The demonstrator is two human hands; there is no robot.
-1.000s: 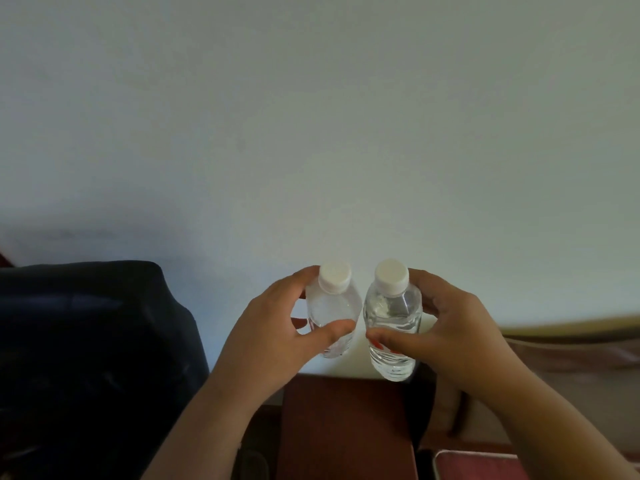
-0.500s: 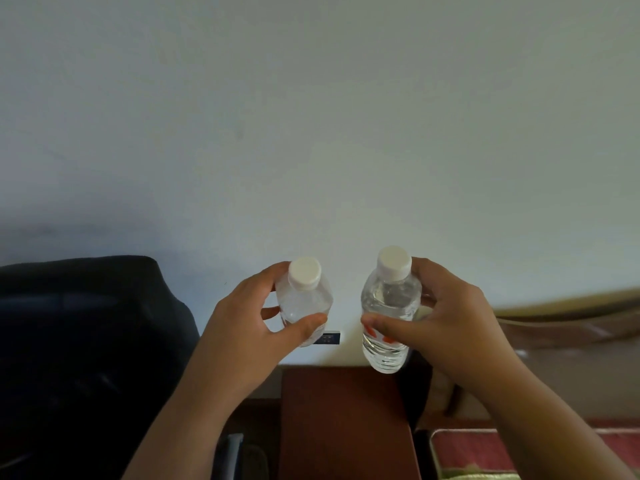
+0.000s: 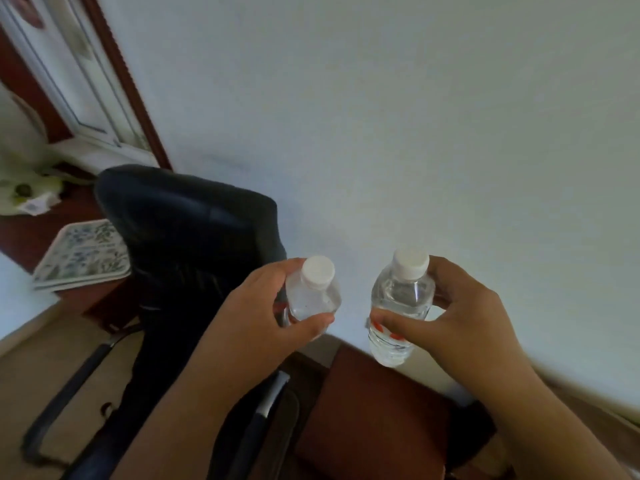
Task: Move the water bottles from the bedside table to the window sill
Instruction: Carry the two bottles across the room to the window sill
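Both bottles are up and travelling! Left hand (image 3: 252,317) wraps the smaller water bottle (image 3: 313,292), right hand (image 3: 460,317) grips the fuller one (image 3: 398,306), bedside table (image 3: 374,410) now below. View swung left: window sill (image 3: 100,152) appears at 10 o'clock.

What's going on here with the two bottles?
A person is carrying two small water bottles, one in each hand. The left hand grips the left bottle and the right hand grips the right bottle, both capped, upright and lifted clear of the reddish-brown bedside table below. A dark office chair stands to the left, and a window shows in the far upper left. Neither bottle has been set down yet.
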